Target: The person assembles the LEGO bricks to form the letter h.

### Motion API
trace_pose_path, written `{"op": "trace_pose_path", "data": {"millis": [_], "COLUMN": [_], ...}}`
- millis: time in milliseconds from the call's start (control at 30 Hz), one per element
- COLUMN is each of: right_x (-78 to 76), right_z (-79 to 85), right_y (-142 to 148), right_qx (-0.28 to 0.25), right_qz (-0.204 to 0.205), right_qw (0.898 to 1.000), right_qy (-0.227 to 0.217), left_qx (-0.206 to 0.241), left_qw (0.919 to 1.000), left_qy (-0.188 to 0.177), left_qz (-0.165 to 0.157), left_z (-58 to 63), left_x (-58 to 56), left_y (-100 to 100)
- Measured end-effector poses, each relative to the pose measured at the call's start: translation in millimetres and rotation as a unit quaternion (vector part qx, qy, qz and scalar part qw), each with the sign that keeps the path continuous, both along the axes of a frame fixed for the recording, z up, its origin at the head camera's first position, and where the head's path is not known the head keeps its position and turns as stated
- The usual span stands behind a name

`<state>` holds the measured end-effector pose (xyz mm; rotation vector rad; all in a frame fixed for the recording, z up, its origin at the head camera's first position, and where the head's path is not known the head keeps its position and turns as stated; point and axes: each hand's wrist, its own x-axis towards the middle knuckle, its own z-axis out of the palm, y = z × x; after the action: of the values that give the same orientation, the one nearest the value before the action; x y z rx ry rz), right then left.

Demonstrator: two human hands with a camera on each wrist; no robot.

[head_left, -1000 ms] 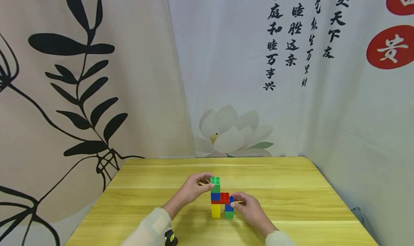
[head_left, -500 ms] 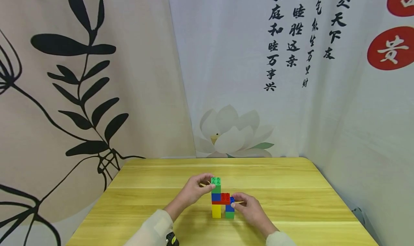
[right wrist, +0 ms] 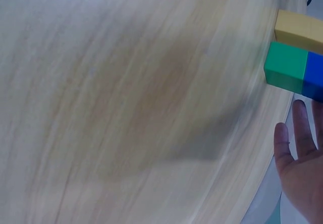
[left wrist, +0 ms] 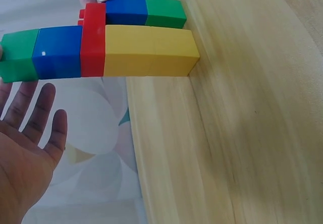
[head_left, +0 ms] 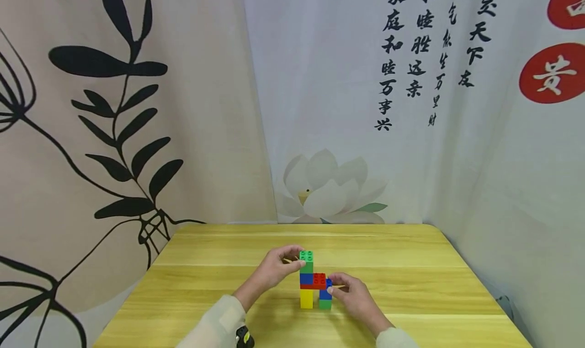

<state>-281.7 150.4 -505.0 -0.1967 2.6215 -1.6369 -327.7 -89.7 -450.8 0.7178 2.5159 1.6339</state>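
Observation:
A structure of toy building blocks stands upright on the table. Its left column has a green block (head_left: 306, 266) on top, then a blue block (head_left: 306, 279), a red block (head_left: 319, 281) and a yellow part (left wrist: 151, 51) at the bottom. The red block reaches across to a shorter column, where a blue block (head_left: 326, 294) sits on a green block (right wrist: 286, 66). My left hand (head_left: 273, 270) pinches the top green block between thumb and fingers. With thumb and fingertips, my right hand (head_left: 355, 296) pinches the shorter column's upper blue part. The fingertips behind the blocks are partly hidden.
The structure stands near the middle of the wooden table (head_left: 219, 266). Behind the table's far edge hangs a printed curtain (head_left: 320, 104). A small black-and-yellow object (head_left: 244, 337) shows beside the left sleeve.
The head view has shifted slightly, so everything sits a little differently in it. Both hands keep their hold, and the blocks stay arranged as before.

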Motion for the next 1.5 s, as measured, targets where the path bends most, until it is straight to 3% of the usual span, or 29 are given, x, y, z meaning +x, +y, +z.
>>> {"op": "trace_pose_path", "data": {"millis": [267,667,1500], "right_x": [0.5,2.7,1.6], "right_z": [-2.7,-0.3,-7.1], "right_y": [-2,-4,-3], "right_qx": [0.003,0.009,0.011], "right_qz": [-0.004,-0.004,-0.013], "right_qw": [1.000,1.000,1.000], "right_qy": [0.010,0.017,-0.002], "left_qx": [0.018,0.023,0.054], "left_qw": [0.9998,0.9993,0.9957], "left_qy": [-0.004,-0.028,-0.073], "left_qz": [-0.007,0.006,0.019], "left_z": [-2.2,-29.1,-63.0], "left_x": [4.1,10.0,17.7], "left_y": [-3,-6,-5]}}
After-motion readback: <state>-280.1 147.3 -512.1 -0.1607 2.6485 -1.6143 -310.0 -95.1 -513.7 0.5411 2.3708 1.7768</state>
